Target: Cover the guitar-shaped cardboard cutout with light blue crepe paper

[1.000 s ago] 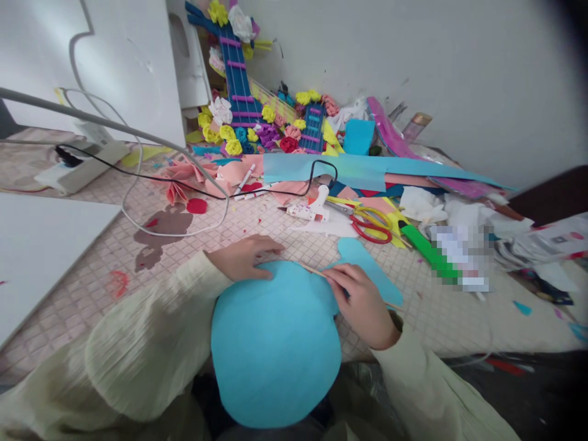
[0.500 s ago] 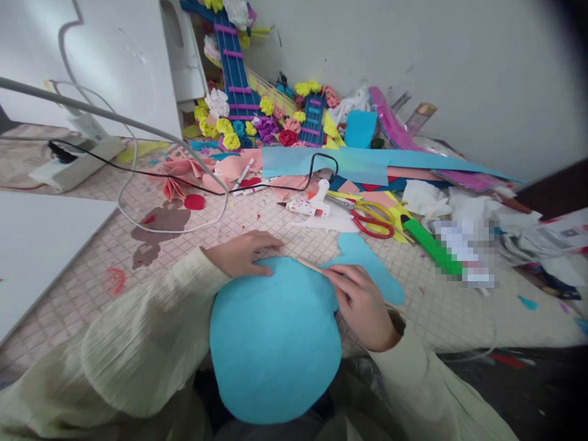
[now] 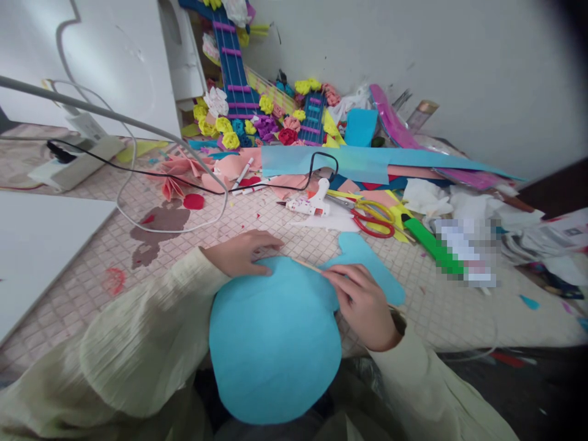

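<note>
A large rounded blue paper piece (image 3: 275, 343) hangs over the table's near edge, its upper part on the table. My left hand (image 3: 243, 253) rests at its upper left edge, fingers apart, thumb on the paper. Pinched in my right hand (image 3: 361, 303) is a thin wooden stick (image 3: 307, 264), whose tip lies at the paper's top edge. A second blue paper shape (image 3: 372, 266) lies on the table just beyond my right hand and partly behind it.
A white glue gun (image 3: 307, 205), scissors with red and yellow handles (image 3: 374, 220) and a green cutter (image 3: 432, 245) lie beyond my hands. A white cable (image 3: 174, 231) loops at the left. Paper guitars (image 3: 236, 73) and crumpled flowers stand against the wall.
The stick's tip has shifted slightly left along the paper's top edge. Both hands stay almost where they were.
</note>
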`<state>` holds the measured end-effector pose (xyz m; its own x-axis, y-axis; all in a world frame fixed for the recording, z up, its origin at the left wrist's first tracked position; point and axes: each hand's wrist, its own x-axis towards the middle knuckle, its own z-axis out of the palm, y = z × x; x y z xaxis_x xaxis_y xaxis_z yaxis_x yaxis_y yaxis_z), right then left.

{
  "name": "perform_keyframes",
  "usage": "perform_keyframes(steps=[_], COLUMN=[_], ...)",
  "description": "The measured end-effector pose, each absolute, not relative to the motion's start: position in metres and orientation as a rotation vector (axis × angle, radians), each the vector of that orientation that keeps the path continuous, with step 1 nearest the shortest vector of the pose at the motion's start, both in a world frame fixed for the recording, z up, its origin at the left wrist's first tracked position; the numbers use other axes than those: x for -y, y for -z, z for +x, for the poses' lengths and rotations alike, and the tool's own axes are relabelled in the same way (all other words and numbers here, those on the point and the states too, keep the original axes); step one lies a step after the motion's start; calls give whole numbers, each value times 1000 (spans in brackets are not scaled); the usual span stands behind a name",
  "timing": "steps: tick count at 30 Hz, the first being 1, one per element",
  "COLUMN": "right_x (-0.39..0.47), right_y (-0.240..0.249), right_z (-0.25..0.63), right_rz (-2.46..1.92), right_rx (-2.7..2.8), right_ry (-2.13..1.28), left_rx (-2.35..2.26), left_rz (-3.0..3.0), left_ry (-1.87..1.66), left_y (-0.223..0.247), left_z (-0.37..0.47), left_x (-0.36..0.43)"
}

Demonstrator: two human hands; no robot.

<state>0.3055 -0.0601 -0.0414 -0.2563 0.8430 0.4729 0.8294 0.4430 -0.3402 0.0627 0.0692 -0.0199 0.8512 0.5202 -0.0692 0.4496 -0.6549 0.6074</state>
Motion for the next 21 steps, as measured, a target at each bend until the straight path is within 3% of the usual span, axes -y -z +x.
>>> perform_keyframes(steps=[7,13,17,21], right_x=[66,70,66,67], right_y=[16,-22,-20,-6], right_z=[319,353,365,365], right_rz=[-1451,-1471,-1201,-1218], right_rx=[1912,1259,998,1023], right_ry=[-137,-170,-483,-649], left_rx=[-679,-682,-677,-663], left_rz=[2394,2390,2387,2395], left_ry=[-142,-164,-151,-138], left_y=[21,22,21,20], left_z=[63,62,61,61], left_x=[-71,-70,-70,-69])
